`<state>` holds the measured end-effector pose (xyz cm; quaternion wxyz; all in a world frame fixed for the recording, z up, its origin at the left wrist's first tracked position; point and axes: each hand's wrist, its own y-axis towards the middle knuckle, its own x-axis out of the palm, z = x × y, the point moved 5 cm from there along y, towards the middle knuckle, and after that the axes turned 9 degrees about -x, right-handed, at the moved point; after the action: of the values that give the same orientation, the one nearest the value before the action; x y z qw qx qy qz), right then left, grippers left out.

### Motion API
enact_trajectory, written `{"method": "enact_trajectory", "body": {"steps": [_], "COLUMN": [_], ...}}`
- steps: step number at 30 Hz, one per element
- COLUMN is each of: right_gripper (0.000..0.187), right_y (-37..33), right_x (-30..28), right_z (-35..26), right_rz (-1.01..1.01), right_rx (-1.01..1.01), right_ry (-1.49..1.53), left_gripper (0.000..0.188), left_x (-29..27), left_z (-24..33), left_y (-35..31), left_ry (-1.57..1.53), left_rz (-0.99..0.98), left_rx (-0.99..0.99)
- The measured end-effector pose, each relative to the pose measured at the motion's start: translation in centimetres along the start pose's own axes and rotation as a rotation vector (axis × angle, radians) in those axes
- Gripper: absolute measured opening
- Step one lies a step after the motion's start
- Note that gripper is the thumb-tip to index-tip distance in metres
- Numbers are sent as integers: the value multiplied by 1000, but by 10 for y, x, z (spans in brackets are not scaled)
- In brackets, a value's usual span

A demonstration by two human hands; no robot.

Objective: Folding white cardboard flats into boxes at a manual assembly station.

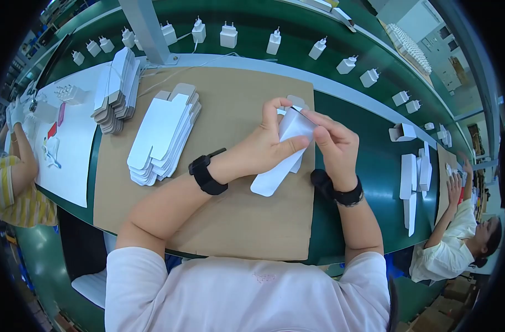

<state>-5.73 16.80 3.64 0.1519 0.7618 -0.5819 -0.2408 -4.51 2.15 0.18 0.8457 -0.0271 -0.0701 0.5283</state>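
A small white cardboard box [295, 126], partly folded up, is held between my two hands above the brown cardboard sheet [236, 221]. My left hand [266, 141] grips its left side, thumb across the front and index finger bent over the top. Fingers and thumb of my right hand [336, 145] pinch the upper right edge. A long flap of the box hangs down toward me. Left of my hands lies a pile of flat white box blanks [163, 135], overlapping one another.
Another stack of blanks [117, 88] stands farther left. White chargers [228, 35] line the green ledge behind. Folded white boxes [410, 171] lie on the green table at right. Co-workers sit at both sides; a metal post [144, 30] rises at the back.
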Motion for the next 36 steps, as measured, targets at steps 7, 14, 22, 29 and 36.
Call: {"method": "enact_trajectory", "body": {"steps": [7, 14, 22, 29, 36], "right_gripper": [28, 26, 23, 24, 29], "right_y": [0, -1, 0, 7, 21], "right_x": [-4, -4, -2, -177, -99], "right_z": [12, 19, 7, -51, -13], "right_rz": [-38, 17, -190, 168, 84], "right_rx": [330, 365, 190, 41, 125], "right_ry": [283, 365, 138, -1842, -972], "left_gripper": [79, 77, 81, 76, 70], "left_x": [0, -2, -2, -20, -26], "left_z": [4, 8, 2, 6, -16], "left_y": [-4, -2, -4, 3, 16], "left_ry": [210, 257, 292, 1030, 700], "left_rz": [-37, -6, 80, 429, 315], "left_rx": [154, 152, 170, -1, -128]}}
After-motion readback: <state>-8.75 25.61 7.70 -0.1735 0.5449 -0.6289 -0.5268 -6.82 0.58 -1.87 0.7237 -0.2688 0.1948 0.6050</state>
